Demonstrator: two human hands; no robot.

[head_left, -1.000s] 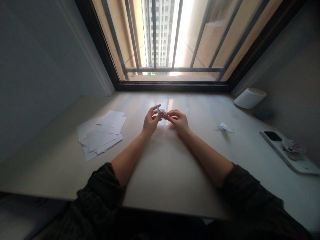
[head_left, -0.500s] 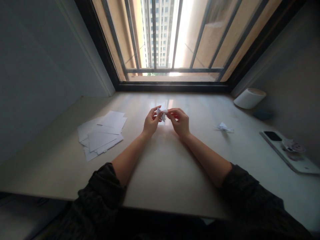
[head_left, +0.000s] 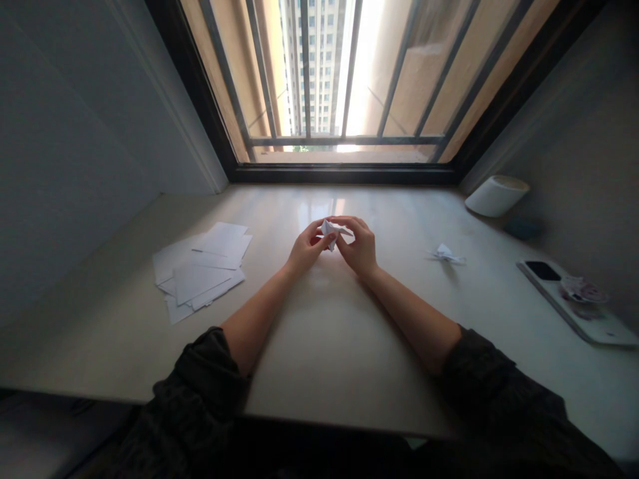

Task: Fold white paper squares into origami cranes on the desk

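Note:
A small piece of folded white paper (head_left: 330, 228), with pointed flaps, is held up between my two hands over the middle of the sill. My left hand (head_left: 305, 247) pinches its left side, thumb in front and fingers behind. On the other side, my right hand (head_left: 360, 247) grips the paper with thumb and fingers, and one narrow point sticks out toward that palm. My fingers partly cover the paper, so its full shape is hidden.
Loose white paper sheets (head_left: 207, 269) lie overlapping at the left. Right of my hands sits another folded white paper figure (head_left: 446, 254). A phone (head_left: 574, 303) with a grip on its back lies farther right, near a white cylindrical object (head_left: 498, 195). A barred window (head_left: 344, 174) stands behind.
My hands have come closer together around the folded paper. The paper has turned, and a point now shows toward my right hand. My right fingers reach farther over its top.

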